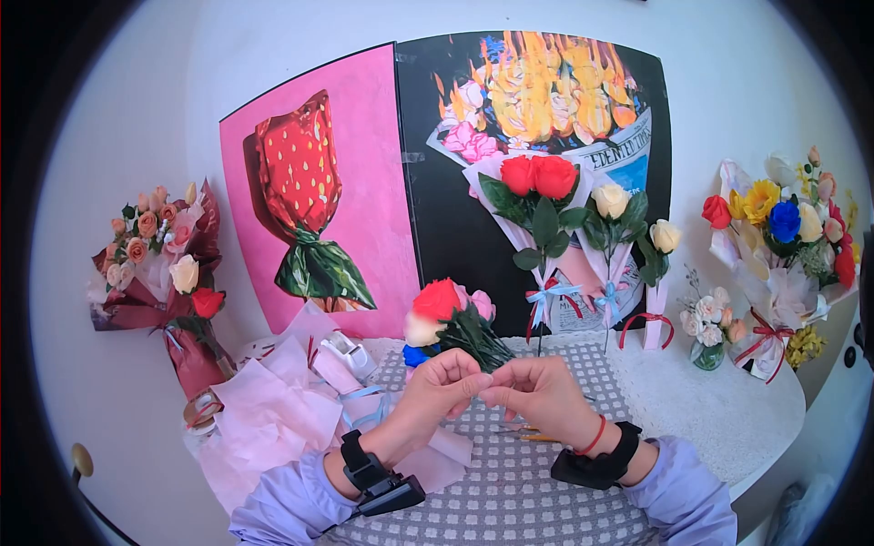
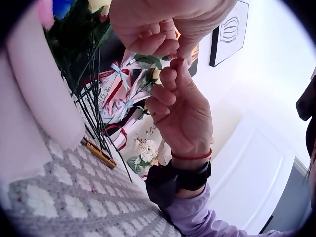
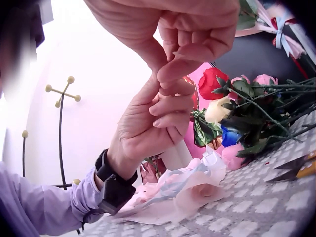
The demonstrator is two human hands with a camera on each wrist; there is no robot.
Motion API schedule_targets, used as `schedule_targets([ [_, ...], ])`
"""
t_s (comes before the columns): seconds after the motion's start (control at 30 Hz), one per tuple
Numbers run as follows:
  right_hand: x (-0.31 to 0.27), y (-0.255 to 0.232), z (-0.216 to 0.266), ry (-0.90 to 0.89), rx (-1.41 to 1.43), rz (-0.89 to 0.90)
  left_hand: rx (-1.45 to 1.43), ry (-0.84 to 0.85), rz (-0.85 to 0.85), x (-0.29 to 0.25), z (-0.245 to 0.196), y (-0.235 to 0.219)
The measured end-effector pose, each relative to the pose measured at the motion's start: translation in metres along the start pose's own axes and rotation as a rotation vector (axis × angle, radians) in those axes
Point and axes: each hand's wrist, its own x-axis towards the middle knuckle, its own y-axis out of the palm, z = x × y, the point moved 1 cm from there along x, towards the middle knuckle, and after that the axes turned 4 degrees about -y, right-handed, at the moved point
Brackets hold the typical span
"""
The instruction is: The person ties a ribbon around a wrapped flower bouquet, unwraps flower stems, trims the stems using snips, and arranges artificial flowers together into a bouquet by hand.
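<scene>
Above the checked tablecloth, my left hand point(image 1: 435, 393) and my right hand point(image 1: 543, 397) meet at their fingertips. Thumb and forefinger of each are pinched together, the other fingers curled in. What they pinch is tiny and hidden by the fingertips; I cannot tell its kind. Just behind lies a bunch of artificial roses point(image 1: 443, 309), with red, cream, blue and pink heads and dark green stems. Orange-handled scissors point(image 3: 297, 169) lie on the cloth under my right hand. Pale pink wrapping paper point(image 1: 273, 400) is heaped left of my left hand.
A white tape dispenser point(image 1: 350, 353) stands behind the paper, and a ribbon roll point(image 1: 202, 414) at the left edge. Wrapped roses point(image 1: 537, 209) lean on a painted panel point(image 1: 428, 182) at the back. Bouquets stand at left point(image 1: 164, 264) and right point(image 1: 774, 255), beside a small flower vase point(image 1: 707, 350).
</scene>
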Motion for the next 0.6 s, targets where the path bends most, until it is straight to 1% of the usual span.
schedule_targets([
  [0.07, -0.002, 0.002, 0.001, -0.013, -0.107, -0.033, -0.031, -0.006, 0.012, -0.001, 0.001, 0.000],
  [0.1, -0.003, 0.002, 0.001, -0.011, -0.106, -0.033, -0.089, -0.028, 0.041, -0.001, 0.002, 0.000],
  [0.13, -0.005, 0.003, 0.002, -0.045, -0.196, -0.050, -0.148, -0.050, 0.070, -0.001, 0.003, 0.000],
  [0.17, -0.006, 0.003, 0.002, -0.081, -0.286, -0.066, -0.148, -0.050, 0.070, -0.001, 0.003, -0.001],
  [0.23, -0.007, 0.004, 0.003, -0.108, -0.269, -0.055, -0.218, -0.070, 0.132, -0.002, 0.004, -0.001],
  [0.27, -0.007, 0.004, 0.004, -0.135, -0.251, -0.044, -0.218, -0.070, 0.132, -0.002, 0.003, -0.002],
  [0.37, -0.007, 0.001, 0.007, -0.123, -0.314, -0.025, -0.240, -0.087, 0.172, -0.003, 0.002, -0.003],
  [0.43, -0.007, 0.000, 0.007, -0.120, -0.306, -0.030, -0.254, -0.102, 0.252, -0.002, 0.003, -0.007],
  [0.47, -0.006, 0.000, 0.007, -0.114, -0.298, -0.033, -0.254, -0.102, 0.253, -0.003, 0.001, -0.008],
  [0.5, -0.005, -0.002, 0.006, -0.113, -0.298, -0.033, -0.194, -0.104, 0.238, -0.004, -0.002, -0.008],
  [0.53, -0.003, -0.005, 0.003, -0.063, -0.200, -0.025, -0.134, -0.105, 0.223, -0.005, -0.004, -0.009],
  [0.57, -0.002, -0.006, 0.001, -0.014, -0.101, -0.017, -0.135, -0.105, 0.221, -0.005, -0.006, -0.010],
  [0.6, -0.001, -0.007, 0.003, -0.013, -0.100, -0.014, -0.073, -0.107, 0.203, -0.006, -0.008, -0.011],
])
